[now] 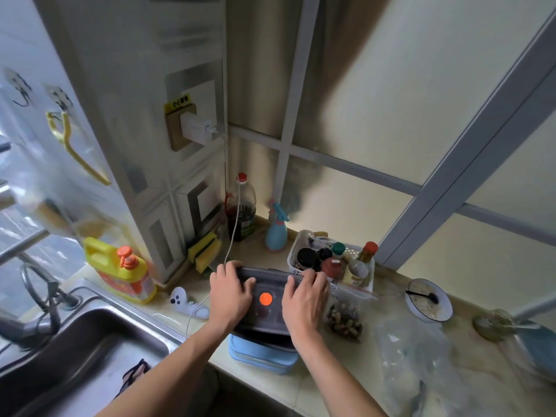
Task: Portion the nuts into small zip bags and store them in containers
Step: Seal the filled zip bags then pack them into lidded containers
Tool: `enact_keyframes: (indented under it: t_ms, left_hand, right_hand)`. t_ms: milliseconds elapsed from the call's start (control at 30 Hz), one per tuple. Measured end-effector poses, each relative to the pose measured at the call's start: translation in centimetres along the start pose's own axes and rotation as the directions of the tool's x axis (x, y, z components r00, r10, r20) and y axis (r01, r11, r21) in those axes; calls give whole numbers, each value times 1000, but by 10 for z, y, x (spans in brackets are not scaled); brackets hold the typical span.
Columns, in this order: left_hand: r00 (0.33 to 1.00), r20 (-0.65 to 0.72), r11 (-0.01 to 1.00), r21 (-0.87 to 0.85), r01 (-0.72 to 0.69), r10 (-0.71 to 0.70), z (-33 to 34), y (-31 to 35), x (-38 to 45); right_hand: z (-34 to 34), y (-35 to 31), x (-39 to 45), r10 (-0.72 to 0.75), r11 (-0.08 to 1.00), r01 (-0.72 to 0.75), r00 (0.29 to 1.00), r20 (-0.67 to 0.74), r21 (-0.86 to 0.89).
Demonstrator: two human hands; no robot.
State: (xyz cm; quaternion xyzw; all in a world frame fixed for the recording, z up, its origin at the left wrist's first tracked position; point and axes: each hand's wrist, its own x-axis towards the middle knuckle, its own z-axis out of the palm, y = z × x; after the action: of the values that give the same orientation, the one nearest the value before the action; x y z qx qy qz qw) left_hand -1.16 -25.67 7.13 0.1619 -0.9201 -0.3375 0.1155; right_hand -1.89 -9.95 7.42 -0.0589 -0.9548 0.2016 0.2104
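A grey lid with an orange round valve [266, 298] lies tilted over a light blue container [261, 355] at the counter's front edge. My left hand [230, 291] lies on the lid's left part, its fingers hooked over the far rim. Across from it, my right hand [304, 299] covers the lid's right part the same way. A small zip bag of nuts [346, 322] rests on the counter just right of the container. What the container holds is hidden by the lid.
A white basket of sauce bottles [334, 263] stands behind the lid. Left is a steel sink [90, 356] with a yellow detergent jug [120, 272]. A white controller [183, 302] and charging cable lie nearby. A bowl with a spoon [428, 299] and clear plastic bags [421, 362] lie right.
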Motion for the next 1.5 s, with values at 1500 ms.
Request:
enact_keyframes:
  t_ms: [1500]
  left_hand:
    - [974, 188, 991, 63, 119, -129, -21, 8, -2]
  right_hand:
    - [-37, 71, 92, 349, 576, -474, 879, 324, 666]
